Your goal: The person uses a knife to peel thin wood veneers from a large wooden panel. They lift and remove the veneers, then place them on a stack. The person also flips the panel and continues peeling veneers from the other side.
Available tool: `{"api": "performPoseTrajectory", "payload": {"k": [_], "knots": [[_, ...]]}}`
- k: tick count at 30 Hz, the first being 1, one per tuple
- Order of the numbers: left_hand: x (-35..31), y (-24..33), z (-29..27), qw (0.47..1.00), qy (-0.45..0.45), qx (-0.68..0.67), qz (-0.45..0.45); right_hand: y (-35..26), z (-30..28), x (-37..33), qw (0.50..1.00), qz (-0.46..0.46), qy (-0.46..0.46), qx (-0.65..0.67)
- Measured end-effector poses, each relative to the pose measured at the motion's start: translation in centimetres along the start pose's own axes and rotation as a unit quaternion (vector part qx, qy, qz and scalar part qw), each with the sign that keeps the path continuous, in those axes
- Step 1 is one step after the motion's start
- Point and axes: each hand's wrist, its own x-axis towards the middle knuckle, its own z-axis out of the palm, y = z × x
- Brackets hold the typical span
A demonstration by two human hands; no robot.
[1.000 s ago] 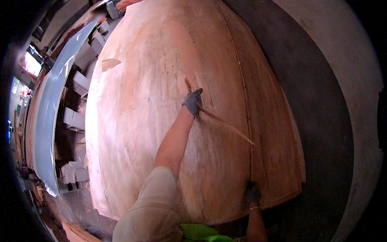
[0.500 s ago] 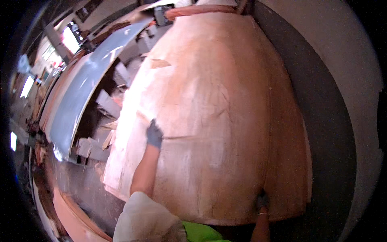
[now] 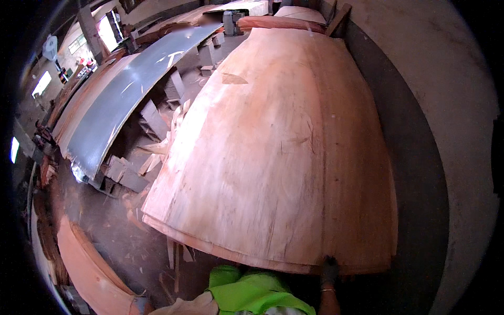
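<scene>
A large stack of thin wood veneer sheets [image 3: 252, 157] lies before me, its top sheet pale with reddish-brown grain. At the stack's near edge, right of the middle, my right hand [image 3: 329, 270] in a dark glove touches the veneer. Its fingers are too dark to read. My left hand [image 3: 141, 304], in a grey glove, is low on the left, beside the end of a smaller stack of orange-brown veneer [image 3: 89, 262]. Only part of that hand shows, and its fingers cannot be made out. A small brownish patch [image 3: 234, 79] marks the far left of the top sheet.
Left of the large stack runs a long bluish-grey sheet [image 3: 121, 89] on a raised pile. Blocks [image 3: 126, 176] and broken veneer scraps [image 3: 152, 157] lie between them on the floor [image 3: 105, 220]. A wall with a dark lower band [image 3: 420, 173] stands close on the right.
My left hand has left the top sheet and moved down to the lower left. A thin strip seen by it earlier is out of sight. My right hand remains at the near edge.
</scene>
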Motion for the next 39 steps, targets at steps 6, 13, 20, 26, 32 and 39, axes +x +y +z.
{"api": "performPoseTrajectory", "payload": {"k": [6, 13, 20, 26, 32, 39], "knots": [[3.8, 2.6, -0.7, 0.985, -0.044, 0.029, 0.163, -11.9, -2.6, -0.2, 0.959, 0.13, -0.035, 0.248], [8.7, 14.3, 1.8, 0.865, -0.065, -0.01, 0.497, -27.4, -0.2, -6.8, 0.955, 0.163, -0.143, 0.203], [-0.1, 19.9, 1.4, 0.8, -0.26, 0.121, 0.527, -34.3, 2.4, -7.1, 0.95, 0.161, -0.137, 0.228], [-4.5, 21.1, 9.4, 0.695, -0.314, 0.053, 0.645, -35.2, -3.6, 3.2, 0.974, 0.06, -0.146, 0.161], [-22.4, 34.8, 16.6, 0.563, -0.321, 0.136, 0.749, -29.6, -1.5, 13.9, 0.991, 0.051, 0.001, 0.12], [-40.0, 50.8, 42.4, 0.343, -0.157, 0.187, 0.907, -25.4, 0.7, 16.5, 0.998, -0.053, 0.016, 0.004]]}}
